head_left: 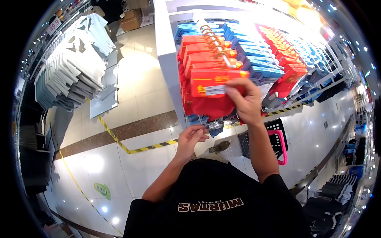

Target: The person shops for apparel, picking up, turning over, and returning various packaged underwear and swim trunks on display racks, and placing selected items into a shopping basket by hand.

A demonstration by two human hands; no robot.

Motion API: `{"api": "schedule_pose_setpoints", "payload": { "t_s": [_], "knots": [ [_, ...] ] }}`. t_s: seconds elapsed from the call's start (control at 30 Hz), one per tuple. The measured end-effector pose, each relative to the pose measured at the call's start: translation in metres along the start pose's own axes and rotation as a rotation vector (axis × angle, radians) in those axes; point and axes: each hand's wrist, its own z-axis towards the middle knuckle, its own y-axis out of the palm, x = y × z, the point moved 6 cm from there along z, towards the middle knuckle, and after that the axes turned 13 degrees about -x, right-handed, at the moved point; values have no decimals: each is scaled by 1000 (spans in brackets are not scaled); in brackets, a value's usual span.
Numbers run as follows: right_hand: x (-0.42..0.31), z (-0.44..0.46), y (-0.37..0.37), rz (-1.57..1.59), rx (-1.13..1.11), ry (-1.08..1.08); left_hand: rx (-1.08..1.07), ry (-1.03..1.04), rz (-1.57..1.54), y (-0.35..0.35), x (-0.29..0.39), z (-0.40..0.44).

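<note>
My right hand [247, 99] pinches the right edge of a red garment pack [212, 106], thumb in front of its card header. Yellow print and a white barcode label show on that header, and red cloth hangs below it. It is at the front of a row of similar red packs [210, 49] on a metal display hook [227, 61]. Below and to the left, my left hand [192, 139] is open, with its fingers loosely stretched. Its fingertips are near a clear plastic piece [215, 126] at the rack's lower edge; whether they touch, I cannot tell.
Blue packs [254, 55] and more red packs [287, 65] hang to the right. A black basket with a pink handle [282, 148] stands by my right forearm. Shirts [73, 59] hang on a rack at left. Yellow-black tape [152, 145] marks the floor.
</note>
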Motion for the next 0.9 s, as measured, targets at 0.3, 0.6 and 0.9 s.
{"api": "schedule_pose_setpoints", "payload": {
  "t_s": [0.3, 0.6, 0.9],
  "knots": [
    [-18, -31, 6, -212, 3, -42, 52, -152, 14, -17, -48, -9],
    [6, -56, -117, -238, 606, 23, -9, -208, 120, -31, -62, -8],
    [37, -46, -98, 189, 523, 98, -52, -157, 132, -13, -50, -1]
  ]
}}
